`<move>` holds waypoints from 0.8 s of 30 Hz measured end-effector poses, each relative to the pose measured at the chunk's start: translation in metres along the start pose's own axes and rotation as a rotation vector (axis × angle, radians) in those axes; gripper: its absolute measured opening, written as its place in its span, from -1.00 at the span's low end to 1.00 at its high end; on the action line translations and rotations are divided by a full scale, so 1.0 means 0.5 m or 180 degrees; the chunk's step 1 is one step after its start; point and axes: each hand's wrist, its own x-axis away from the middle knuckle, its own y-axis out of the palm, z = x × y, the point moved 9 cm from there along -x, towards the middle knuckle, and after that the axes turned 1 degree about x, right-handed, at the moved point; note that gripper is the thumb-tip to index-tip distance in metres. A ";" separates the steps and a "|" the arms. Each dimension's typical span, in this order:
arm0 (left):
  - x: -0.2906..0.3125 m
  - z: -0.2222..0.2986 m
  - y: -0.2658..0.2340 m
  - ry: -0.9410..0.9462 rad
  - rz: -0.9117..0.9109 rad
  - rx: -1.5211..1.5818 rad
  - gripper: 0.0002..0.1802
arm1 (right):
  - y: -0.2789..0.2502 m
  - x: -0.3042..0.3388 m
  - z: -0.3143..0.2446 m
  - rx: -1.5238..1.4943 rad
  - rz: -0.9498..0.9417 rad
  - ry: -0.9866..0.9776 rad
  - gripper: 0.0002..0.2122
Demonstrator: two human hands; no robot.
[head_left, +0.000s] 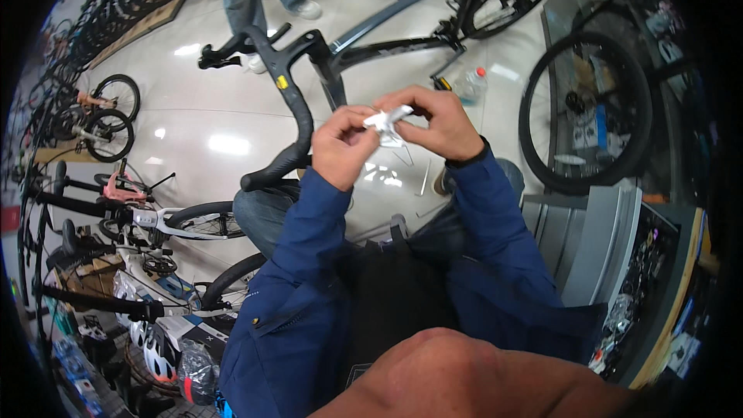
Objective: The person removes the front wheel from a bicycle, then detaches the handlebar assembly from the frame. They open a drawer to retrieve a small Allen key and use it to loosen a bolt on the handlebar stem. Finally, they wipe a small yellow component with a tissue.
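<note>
Between my two hands is a small crumpled white packet (388, 127), pinched from both sides. What it holds, if anything, cannot be made out. My left hand (343, 145) has thumb and fingers closed on its left edge. My right hand (441, 125) grips the other side, thumb below and fingers curled above. Just beyond stands a dark road bike frame (364, 54) without its front wheel in place. Its black drop handlebar (298, 104) curves close to my left hand.
A clear bottle with a red cap (470, 83) stands on the floor near the pedal. Thin metal hex keys (424, 178) lie below my hands. At right are a loose wheel (534, 108) and an open grey drawer (600, 240). Bikes crowd the left; two people stand ahead.
</note>
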 end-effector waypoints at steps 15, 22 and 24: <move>-0.021 -0.001 -0.017 -0.0232 0.0225 -0.0366 -0.83 | -0.002 0.013 -0.019 0.1116 0.0585 -0.0537 -0.64; -0.029 0.026 -0.013 0.0009 -0.0104 -0.0798 -0.87 | 0.010 0.015 -0.041 0.1266 0.0358 -0.0898 -0.70; -0.023 0.033 -0.008 0.0158 0.0023 -0.0803 -0.88 | 0.008 0.013 -0.038 0.1139 0.0408 -0.0884 -0.69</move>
